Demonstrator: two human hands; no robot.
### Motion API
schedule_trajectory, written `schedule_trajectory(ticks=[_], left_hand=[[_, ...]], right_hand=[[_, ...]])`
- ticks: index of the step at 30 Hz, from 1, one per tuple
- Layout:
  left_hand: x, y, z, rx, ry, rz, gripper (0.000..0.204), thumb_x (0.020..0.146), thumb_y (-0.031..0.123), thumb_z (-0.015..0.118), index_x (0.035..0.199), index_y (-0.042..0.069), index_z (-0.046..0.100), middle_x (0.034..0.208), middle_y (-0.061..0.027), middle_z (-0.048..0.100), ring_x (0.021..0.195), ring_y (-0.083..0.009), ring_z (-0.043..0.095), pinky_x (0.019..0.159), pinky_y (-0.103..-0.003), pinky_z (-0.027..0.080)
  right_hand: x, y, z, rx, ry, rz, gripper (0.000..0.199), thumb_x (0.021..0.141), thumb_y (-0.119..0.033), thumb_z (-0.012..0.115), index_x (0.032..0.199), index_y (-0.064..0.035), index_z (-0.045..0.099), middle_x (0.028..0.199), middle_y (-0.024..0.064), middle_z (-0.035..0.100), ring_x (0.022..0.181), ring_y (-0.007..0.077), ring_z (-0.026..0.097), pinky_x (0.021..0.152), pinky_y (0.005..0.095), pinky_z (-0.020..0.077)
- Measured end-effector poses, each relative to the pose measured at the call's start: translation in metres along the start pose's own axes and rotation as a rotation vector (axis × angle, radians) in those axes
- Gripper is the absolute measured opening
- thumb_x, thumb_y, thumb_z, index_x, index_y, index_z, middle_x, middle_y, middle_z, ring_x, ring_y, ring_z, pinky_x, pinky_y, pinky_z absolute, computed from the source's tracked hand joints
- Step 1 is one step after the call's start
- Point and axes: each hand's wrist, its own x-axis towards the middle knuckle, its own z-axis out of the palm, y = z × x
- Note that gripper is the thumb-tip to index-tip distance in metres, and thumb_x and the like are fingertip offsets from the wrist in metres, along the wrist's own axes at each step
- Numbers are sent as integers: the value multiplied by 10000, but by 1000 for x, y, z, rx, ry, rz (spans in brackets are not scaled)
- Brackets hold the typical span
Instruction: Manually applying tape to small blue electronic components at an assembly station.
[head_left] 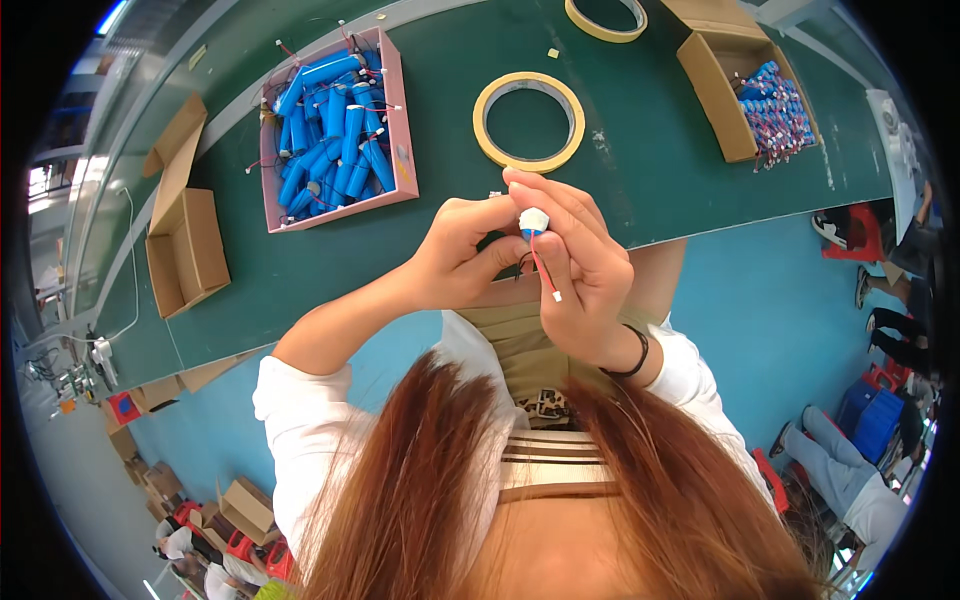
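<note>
We look down on a dark green counter (440,100) above a blue floor (740,290). Over its near edge, our left hand (462,245) and right hand (590,275) pinch a white-capped blue cylinder (534,222), its wires (544,265) dangling. A pink box (402,150) of similar cylinders stands left, a tape roll (530,166) lies mid-counter, and a cardboard box (715,110) stands right.

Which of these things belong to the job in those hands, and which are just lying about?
Likely part of the job:
Wired blue cylinder in the right hand, left hand beside it
Pink box of similar cylinders
Cardboard box of blue wired pieces, right

Apparently just lying about:
Two tape rolls
Open cardboard box, left
</note>
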Motion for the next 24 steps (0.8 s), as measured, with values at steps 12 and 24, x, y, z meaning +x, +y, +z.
schedule_trajectory(ticks=[12,24], left_hand=[[1,2,-1,-225,-12,-112,174,818,4,523,988,-25,542,692,-61,576,584,-132,548,557,-234,446],[4,33,-33,-93,-50,-2,141,755,55,616,879,-11,606,723,-69,632,637,-171,620,589,-251,479]], right_hand=[[26,16,-25,689,-276,277,386,872,-290,489,1020,52,589,1141,221,518,933,221,526,753,304,453],[34,-5,5,732,-259,173,325,876,-223,493,839,74,620,1040,169,572,907,208,494,751,304,413]])
